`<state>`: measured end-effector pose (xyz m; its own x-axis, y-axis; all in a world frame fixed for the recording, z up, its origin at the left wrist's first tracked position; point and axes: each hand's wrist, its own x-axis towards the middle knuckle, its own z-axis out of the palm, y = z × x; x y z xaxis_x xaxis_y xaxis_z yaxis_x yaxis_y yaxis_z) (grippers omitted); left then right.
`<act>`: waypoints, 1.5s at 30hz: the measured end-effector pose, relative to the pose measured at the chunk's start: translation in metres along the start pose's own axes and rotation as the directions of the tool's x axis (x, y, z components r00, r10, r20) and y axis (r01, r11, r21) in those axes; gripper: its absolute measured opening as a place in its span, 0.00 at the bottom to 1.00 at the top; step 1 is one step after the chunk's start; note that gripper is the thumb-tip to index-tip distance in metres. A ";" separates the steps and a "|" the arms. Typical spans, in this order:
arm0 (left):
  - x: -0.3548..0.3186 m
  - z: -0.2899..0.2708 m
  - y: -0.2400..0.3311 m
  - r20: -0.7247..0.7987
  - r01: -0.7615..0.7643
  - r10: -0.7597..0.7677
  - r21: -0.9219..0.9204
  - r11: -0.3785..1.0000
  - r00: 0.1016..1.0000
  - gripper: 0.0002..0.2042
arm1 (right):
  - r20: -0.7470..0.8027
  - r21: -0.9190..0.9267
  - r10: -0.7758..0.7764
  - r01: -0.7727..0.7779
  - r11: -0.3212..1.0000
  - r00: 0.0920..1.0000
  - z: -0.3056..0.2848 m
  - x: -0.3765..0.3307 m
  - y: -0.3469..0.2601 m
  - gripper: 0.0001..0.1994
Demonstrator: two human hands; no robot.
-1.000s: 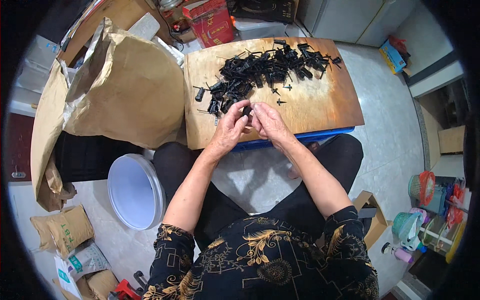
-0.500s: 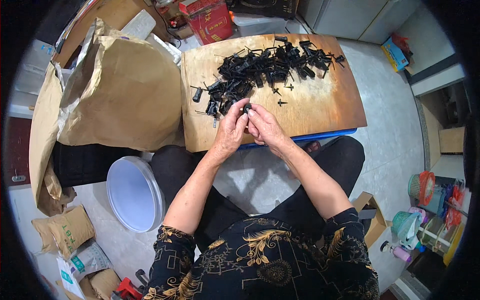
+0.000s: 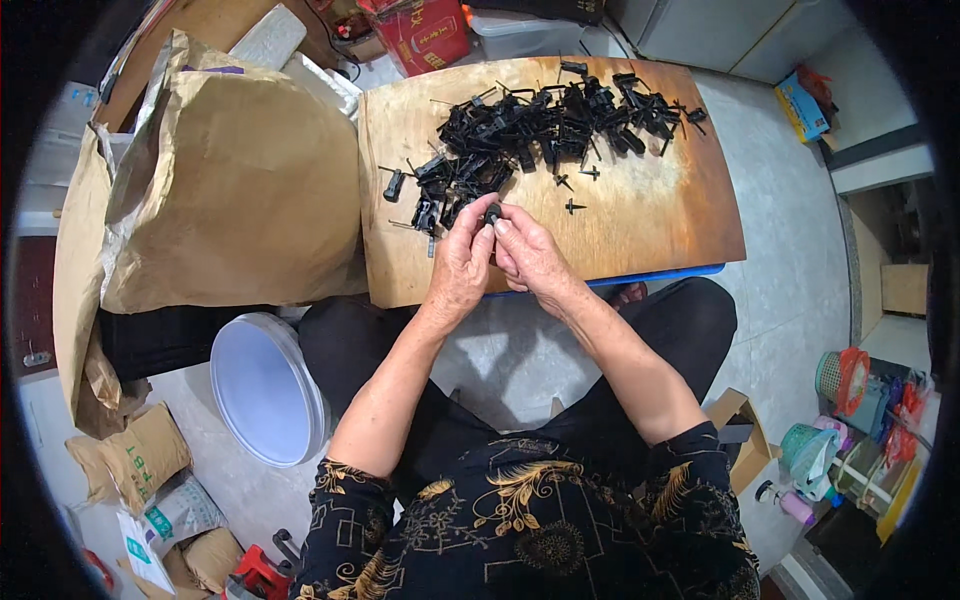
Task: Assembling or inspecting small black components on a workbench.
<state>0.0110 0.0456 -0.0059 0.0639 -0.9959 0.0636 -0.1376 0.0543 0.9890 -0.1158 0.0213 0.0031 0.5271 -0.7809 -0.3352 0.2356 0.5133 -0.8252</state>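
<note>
Both my hands meet above the near edge of a wooden board (image 3: 640,215), fingers closed round one small black plastic part (image 3: 492,213). My left hand (image 3: 463,255) pinches it from the left, and my right hand (image 3: 533,250) grips it from the right with the thumb on top. Most of the part is hidden by fingers. Just beyond lies a heap of black plastic parts (image 3: 520,130) with thin rods sticking out. A few small pin-like black pieces (image 3: 573,207) lie apart from the heap, right of my hands. One loose black part (image 3: 394,185) sits at the left.
A big brown paper sack (image 3: 240,190) stands against the board's left side. A white round bucket (image 3: 262,390) is by my left leg. Behind the board are a red box (image 3: 420,35) and a clear plastic tub (image 3: 525,38). An open cardboard box (image 3: 745,440) stands at my right.
The view has shifted slightly, so the board and heap appear a little displaced. My hands stay together on the same black part, with hardly any movement.
</note>
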 end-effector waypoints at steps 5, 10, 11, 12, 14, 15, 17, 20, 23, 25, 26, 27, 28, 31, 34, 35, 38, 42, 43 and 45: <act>0.002 -0.006 0.001 -0.056 -0.100 0.114 0.206 0.973 0.992 0.16 | 0.050 0.049 0.050 -0.053 0.997 0.997 0.003 0.005 -0.001 0.18; -0.001 -0.017 -0.004 -0.013 -0.031 0.035 0.238 0.971 0.999 0.18 | 0.091 0.043 0.127 -0.131 0.990 0.988 0.007 0.014 0.000 0.17; -0.002 -0.018 -0.006 -0.021 -0.010 0.016 0.239 0.971 1.000 0.18 | 0.088 0.029 0.145 -0.148 0.989 0.986 0.008 0.017 0.003 0.17; -0.003 -0.021 -0.007 -0.022 -0.012 0.018 0.242 0.970 1.000 0.18 | 0.084 0.016 0.162 -0.163 0.986 0.983 0.009 0.019 0.006 0.16; -0.005 -0.024 -0.005 -0.028 -0.018 0.027 0.286 0.958 0.999 0.18 | 0.088 0.003 0.148 -0.148 0.989 0.985 0.013 0.022 0.009 0.15; -0.006 -0.025 -0.006 -0.028 -0.019 0.029 0.290 0.957 0.999 0.18 | 0.090 -0.011 0.135 -0.135 0.991 0.987 0.013 0.023 0.010 0.14; -0.007 -0.031 -0.012 -0.111 0.065 -0.051 0.129 0.989 0.993 0.18 | 0.172 0.036 0.153 -0.161 0.986 0.973 0.015 0.027 0.005 0.14; 0.001 -0.035 -0.005 -0.137 0.194 -0.213 -0.140 0.971 0.967 0.18 | 0.040 -0.069 -0.188 0.190 0.979 0.981 0.014 0.046 0.013 0.15; 0.005 -0.047 0.007 -0.109 0.290 -0.403 -0.529 0.798 0.909 0.16 | -0.248 -0.786 -0.414 0.067 0.615 0.876 -0.012 0.054 0.004 0.15; 0.004 -0.052 0.010 -0.065 0.279 -0.455 -0.711 0.645 0.888 0.13 | -0.226 -0.869 -0.420 0.013 0.494 0.879 -0.025 0.059 0.010 0.14; 0.004 -0.051 0.010 -0.063 0.266 -0.448 -0.727 0.633 0.892 0.08 | -0.209 -0.931 -0.424 -0.046 0.362 0.881 -0.029 0.060 0.014 0.13; 0.004 -0.052 0.007 -0.065 0.261 -0.444 -0.731 0.631 0.893 0.08 | -0.205 -0.933 -0.427 -0.044 0.356 0.881 -0.034 0.060 0.019 0.13; 0.003 -0.054 0.002 -0.028 0.315 -0.489 -0.731 0.605 0.872 0.06 | -0.187 -0.955 -0.444 -0.056 0.293 0.876 -0.032 0.060 0.021 0.12; 0.002 -0.050 -0.007 0.020 0.360 -0.526 -0.751 0.553 0.850 0.08 | -0.156 -0.973 -0.503 -0.046 0.225 0.850 -0.030 0.058 0.022 0.10; 0.000 -0.041 -0.002 0.084 0.416 -0.503 -0.687 0.596 0.860 0.10 | -0.078 -0.914 -0.626 0.195 0.355 0.776 -0.026 0.046 0.015 0.09; 0.000 -0.040 -0.002 0.079 0.407 -0.498 -0.691 0.597 0.864 0.10 | -0.068 -0.916 -0.628 0.201 0.347 0.775 -0.020 0.039 0.011 0.09; 0.000 -0.034 0.014 0.136 0.459 -0.489 -0.619 0.637 0.862 0.16 | -0.044 -0.809 -0.383 0.192 0.556 0.923 -0.007 0.010 -0.001 0.09; -0.002 -0.031 0.013 0.255 0.436 -0.360 -0.639 0.634 0.898 0.20 | 0.133 -0.646 -0.376 0.368 0.669 0.917 -0.001 -0.016 0.001 0.13; -0.002 -0.029 0.013 0.261 0.437 -0.355 -0.637 0.635 0.898 0.20 | 0.129 -0.648 -0.381 0.369 0.667 0.915 -0.002 -0.019 0.002 0.13; -0.003 -0.027 0.013 0.300 0.409 -0.281 -0.613 0.676 0.912 0.22 | 0.135 -0.610 -0.417 0.407 0.680 0.899 -0.006 -0.023 0.005 0.14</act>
<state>0.0356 0.0510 0.0103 -0.1993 -0.9449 -0.2596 0.5389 -0.3269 0.7763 -0.1319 0.0398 0.0043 0.4855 -0.8681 0.1037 -0.1230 -0.1853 -0.9750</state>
